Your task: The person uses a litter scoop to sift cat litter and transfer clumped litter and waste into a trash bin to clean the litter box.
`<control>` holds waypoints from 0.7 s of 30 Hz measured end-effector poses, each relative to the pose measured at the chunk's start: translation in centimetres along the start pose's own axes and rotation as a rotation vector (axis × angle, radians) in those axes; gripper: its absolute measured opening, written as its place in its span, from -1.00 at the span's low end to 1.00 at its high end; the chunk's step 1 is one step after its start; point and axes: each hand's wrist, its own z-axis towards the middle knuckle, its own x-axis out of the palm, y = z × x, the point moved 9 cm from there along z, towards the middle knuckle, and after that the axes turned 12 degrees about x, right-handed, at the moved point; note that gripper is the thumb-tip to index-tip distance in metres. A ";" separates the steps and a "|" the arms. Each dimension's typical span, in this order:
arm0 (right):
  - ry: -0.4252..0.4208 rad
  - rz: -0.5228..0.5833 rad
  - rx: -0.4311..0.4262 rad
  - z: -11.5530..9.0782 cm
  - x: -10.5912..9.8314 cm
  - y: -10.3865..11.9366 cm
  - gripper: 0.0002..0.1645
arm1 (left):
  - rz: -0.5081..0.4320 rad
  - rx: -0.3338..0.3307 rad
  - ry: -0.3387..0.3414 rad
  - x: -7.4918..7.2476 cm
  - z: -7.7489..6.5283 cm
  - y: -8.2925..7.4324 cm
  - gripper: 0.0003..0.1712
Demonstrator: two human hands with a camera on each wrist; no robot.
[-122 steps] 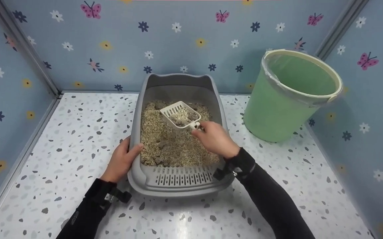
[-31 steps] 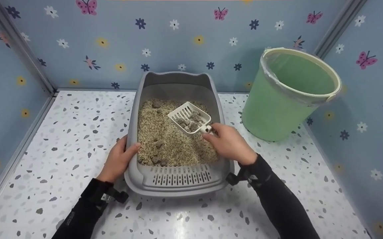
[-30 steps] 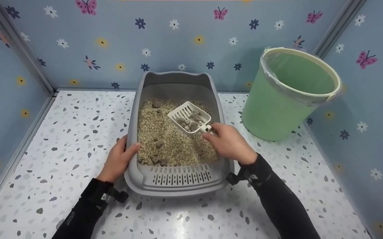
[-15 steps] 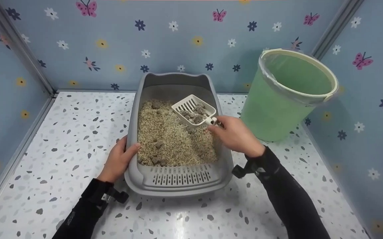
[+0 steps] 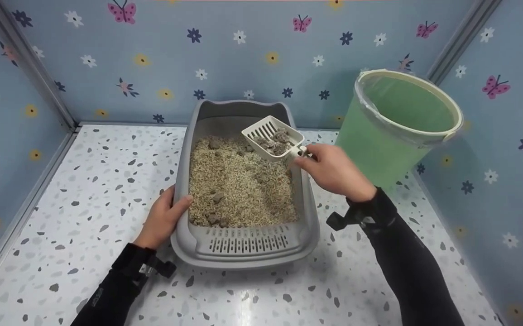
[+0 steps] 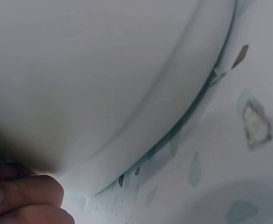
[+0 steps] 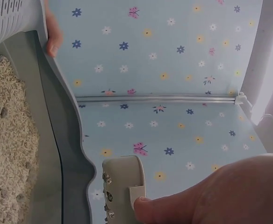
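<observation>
A grey litter box (image 5: 247, 261) holds tan pellet litter (image 5: 238, 190), with several dark clumps (image 5: 213, 219) lying at its left side. My left hand (image 5: 159, 222) grips the left rim, thumb on top; curled fingers (image 6: 29, 196) show below the box wall (image 6: 104, 84) in the left wrist view. My right hand (image 5: 338, 174) holds the handle of a cream slotted litter scoop (image 5: 261, 131). Several grey clumps (image 5: 275, 141) sit in the scoop, which hangs above the box's right rear part. The right wrist view shows the scoop (image 7: 125, 177) from the side, by the thumb.
To the right stands a green trash can (image 5: 374, 149) with a clear liner over its rim, partly behind my right hand. Flower-patterned walls (image 5: 225, 54) enclose the back and both sides. The floor (image 5: 103, 181) is white with grey specks.
Loose litter seen earlier in the scoop is gone from it, while clumps stay. Over the last second the right hand has raised the scoop toward the back right. The left hand stays put.
</observation>
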 end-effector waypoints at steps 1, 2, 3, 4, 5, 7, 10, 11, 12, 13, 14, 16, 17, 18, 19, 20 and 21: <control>-0.012 -0.003 -0.006 0.1 -0.5 0.1 -0.62 | 0.001 0.003 0.001 0.0 0.0 0.0 -0.18; -0.023 -0.004 -0.014 0.2 -0.9 0.2 -0.61 | 0.001 0.006 0.002 0.0 0.0 0.0 -0.19; -0.035 -0.007 -0.022 0.2 -1.5 0.3 -0.60 | 0.003 0.009 0.003 0.0 0.0 0.0 -0.19; -0.043 -0.011 -0.025 0.3 -2.0 0.3 -0.60 | 0.006 0.013 0.006 0.0 0.0 0.0 -0.20; -0.050 -0.014 -0.026 0.3 -2.6 0.3 -0.61 | 0.007 0.016 0.008 0.0 0.0 0.0 -0.21; -0.066 -0.025 -0.019 0.5 -3.9 0.3 -0.61 | 0.011 0.020 0.012 0.1 0.0 0.0 -0.21; -0.097 -0.042 0.008 0.6 -6.0 -0.2 -0.61 | 0.008 0.018 0.011 0.2 0.1 0.0 -0.21; -0.111 -0.040 0.021 0.8 -6.8 -0.4 -0.61 | 0.003 0.016 0.010 0.2 0.1 0.0 -0.21; -0.125 -0.039 0.034 0.9 -7.6 -0.6 -0.61 | 0.001 0.016 0.008 0.2 0.1 0.0 -0.21; -0.135 -0.036 0.047 1.0 -8.3 -0.9 -0.61 | -0.002 0.015 0.007 0.2 0.2 0.1 -0.21; -0.141 -0.031 0.067 1.1 -9.1 -1.3 -0.60 | -0.005 0.014 0.008 0.3 0.2 0.0 -0.20; -0.149 -0.017 0.107 1.2 -10.4 -2.0 -0.58 | -0.003 0.012 0.010 0.3 0.2 0.1 -0.19; -0.145 -0.006 0.132 1.3 -11.0 -2.5 -0.57 | -0.003 0.011 0.011 0.2 0.2 0.1 -0.18; -0.142 -0.002 0.157 1.4 -11.6 -2.9 -0.55 | -0.003 0.010 0.012 0.2 0.2 0.1 -0.18; -0.139 0.003 0.182 1.5 -12.2 -3.3 -0.53 | -0.003 0.008 0.014 0.2 0.2 0.1 -0.18; -0.141 0.006 0.205 1.6 -12.7 -3.8 -0.51 | -0.001 0.008 0.014 0.2 0.1 0.0 -0.17; -0.139 0.010 0.225 1.8 -13.2 -4.2 -0.51 | 0.000 0.009 0.014 0.1 0.1 0.0 -0.18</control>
